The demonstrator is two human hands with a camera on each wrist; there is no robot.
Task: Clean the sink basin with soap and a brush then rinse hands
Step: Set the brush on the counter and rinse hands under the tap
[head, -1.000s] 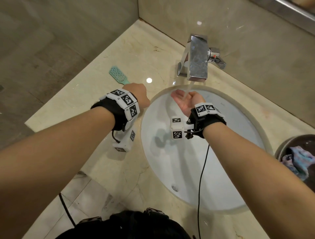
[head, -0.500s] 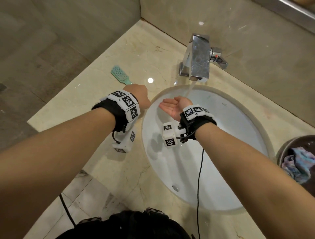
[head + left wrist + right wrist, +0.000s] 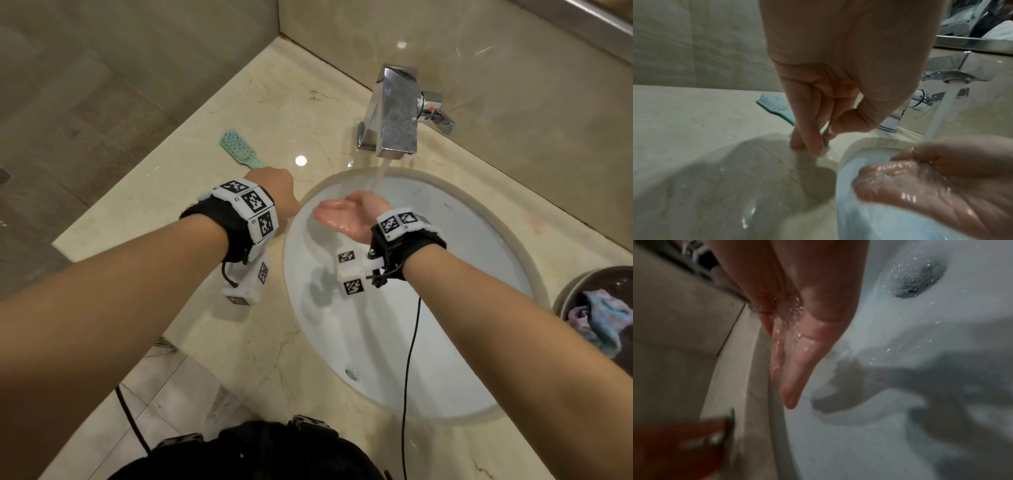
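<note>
While water runs from the tap point(image 3: 397, 109), the right hand point(image 3: 349, 214) lies cupped and empty over the sink point(image 3: 479, 377); the left hand's point(image 3: 274, 195) straight fingertips point(image 3: 813, 146) rest on the counter point(image 3: 164, 219) by the brush point(image 3: 238, 149).

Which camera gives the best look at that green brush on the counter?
The head view: the brush lies in full light on the counter, its head clear and only the handle's end hidden behind the left hand. The left wrist view shows it too, partly hidden by that hand's fingers. The right wrist view doesn't show it.
</note>
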